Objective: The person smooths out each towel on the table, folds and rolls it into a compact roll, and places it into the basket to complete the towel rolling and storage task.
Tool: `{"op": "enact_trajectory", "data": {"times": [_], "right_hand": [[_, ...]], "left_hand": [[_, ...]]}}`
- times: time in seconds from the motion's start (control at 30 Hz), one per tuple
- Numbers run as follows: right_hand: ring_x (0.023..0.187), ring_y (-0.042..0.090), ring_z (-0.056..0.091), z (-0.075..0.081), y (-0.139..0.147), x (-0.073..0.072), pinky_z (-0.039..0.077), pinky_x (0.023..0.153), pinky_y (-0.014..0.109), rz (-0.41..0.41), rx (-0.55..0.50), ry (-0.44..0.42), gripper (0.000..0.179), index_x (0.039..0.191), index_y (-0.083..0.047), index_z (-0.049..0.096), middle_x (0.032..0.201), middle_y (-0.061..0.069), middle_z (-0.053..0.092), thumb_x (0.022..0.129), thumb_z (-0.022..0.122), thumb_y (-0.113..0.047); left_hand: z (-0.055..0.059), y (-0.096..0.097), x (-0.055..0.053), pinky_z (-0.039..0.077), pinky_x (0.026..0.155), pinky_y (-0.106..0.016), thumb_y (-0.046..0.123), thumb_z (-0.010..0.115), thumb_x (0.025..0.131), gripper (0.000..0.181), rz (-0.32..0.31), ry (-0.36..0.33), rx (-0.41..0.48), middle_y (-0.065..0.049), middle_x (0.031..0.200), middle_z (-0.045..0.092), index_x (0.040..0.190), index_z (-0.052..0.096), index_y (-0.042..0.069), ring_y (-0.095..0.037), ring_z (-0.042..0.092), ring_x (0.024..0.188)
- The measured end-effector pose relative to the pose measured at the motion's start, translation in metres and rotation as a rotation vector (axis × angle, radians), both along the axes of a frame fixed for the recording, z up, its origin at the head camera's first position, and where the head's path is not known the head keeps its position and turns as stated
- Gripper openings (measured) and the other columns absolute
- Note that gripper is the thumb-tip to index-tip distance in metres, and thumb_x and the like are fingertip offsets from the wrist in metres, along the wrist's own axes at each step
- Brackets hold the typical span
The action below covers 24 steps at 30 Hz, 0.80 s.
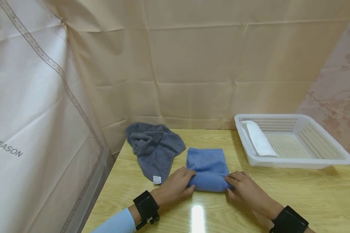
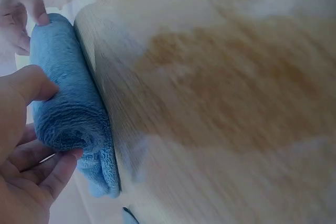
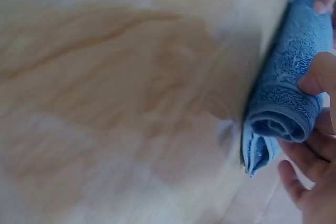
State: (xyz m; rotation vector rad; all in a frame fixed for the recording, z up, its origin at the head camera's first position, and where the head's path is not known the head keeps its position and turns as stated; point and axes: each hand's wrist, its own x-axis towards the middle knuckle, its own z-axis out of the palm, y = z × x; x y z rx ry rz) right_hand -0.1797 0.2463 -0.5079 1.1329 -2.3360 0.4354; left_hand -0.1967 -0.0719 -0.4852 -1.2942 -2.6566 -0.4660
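Note:
A blue towel (image 1: 207,161) lies on the table, its near part rolled up and its far part still flat and folded. My left hand (image 1: 177,185) grips the left end of the roll, thumb on the near side and fingers over the end. At the right end, my right hand (image 1: 245,190) holds the roll in the same way. In the left wrist view the spiral end of the rolled towel (image 2: 71,85) shows between thumb and fingers. The right wrist view shows the other coiled end of the towel (image 3: 286,93), with flat layers beneath it.
A crumpled grey towel (image 1: 156,149) with a white tag lies left of the blue one, close to my left hand. On the right stands a white plastic basket (image 1: 301,163) with a rolled white towel (image 1: 258,139) along its left side. A beige cloth (image 1: 189,64) hangs behind the table (image 1: 280,184).

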Motion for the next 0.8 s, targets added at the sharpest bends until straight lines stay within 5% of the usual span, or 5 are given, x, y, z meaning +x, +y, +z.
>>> {"op": "enact_trajectory", "data": {"times": [0.23, 0.33, 0.53, 0.73, 0.8], "right_hand": [[0.056, -0.002, 0.040, 0.012, 0.001, 0.001, 0.040, 0.053, 0.023, -0.036, -0.158, -0.633, 0.029, 0.123, 0.004, 0.069, 0.069, -0.014, 0.052, 0.096, 0.067, -0.009], [0.050, -0.004, 0.029, 0.011, 0.000, -0.001, 0.032, 0.047, 0.020, -0.070, -0.243, -0.753, 0.024, 0.123, -0.007, 0.063, 0.062, -0.016, 0.035, 0.100, 0.063, -0.007], [0.055, -0.002, 0.036, 0.011, -0.006, -0.005, 0.035, 0.049, 0.021, -0.128, -0.260, -0.648, 0.018, 0.110, -0.016, 0.061, 0.072, -0.010, 0.051, 0.097, 0.067, -0.005], [0.081, 0.011, 0.054, 0.011, -0.011, -0.003, 0.048, 0.067, 0.032, -0.154, -0.165, -0.173, 0.025, 0.094, -0.016, 0.071, 0.097, -0.003, 0.061, 0.077, 0.085, -0.004], [0.084, 0.016, 0.057, 0.009, -0.013, -0.002, 0.048, 0.069, 0.037, -0.087, -0.158, -0.048, 0.015, 0.092, -0.014, 0.072, 0.096, -0.001, 0.061, 0.083, 0.082, -0.009]], "left_hand": [[-0.006, 0.000, -0.001, 0.039, 0.064, -0.019, 0.025, 0.056, 0.106, 0.022, 0.031, -0.120, 0.107, 0.008, 0.087, 0.050, 0.125, 0.055, 0.016, -0.006, 0.047, 0.075], [-0.009, 0.001, -0.005, 0.041, 0.064, -0.020, 0.025, 0.054, 0.108, 0.018, 0.041, -0.097, 0.136, 0.009, 0.083, 0.054, 0.123, 0.059, 0.017, -0.005, 0.049, 0.072], [-0.010, 0.004, -0.010, 0.047, 0.070, -0.021, 0.027, 0.058, 0.107, 0.016, 0.097, 0.014, 0.131, 0.003, 0.103, 0.064, 0.114, 0.069, 0.017, -0.006, 0.056, 0.083], [-0.004, 0.004, -0.007, 0.044, 0.067, -0.017, 0.023, 0.063, 0.105, 0.010, 0.068, 0.023, 0.136, 0.005, 0.101, 0.061, 0.109, 0.070, 0.018, -0.005, 0.054, 0.081], [-0.002, 0.003, -0.006, 0.045, 0.070, -0.018, 0.024, 0.064, 0.104, 0.010, 0.050, 0.044, 0.122, 0.005, 0.102, 0.062, 0.105, 0.073, 0.019, -0.007, 0.055, 0.084]]}}
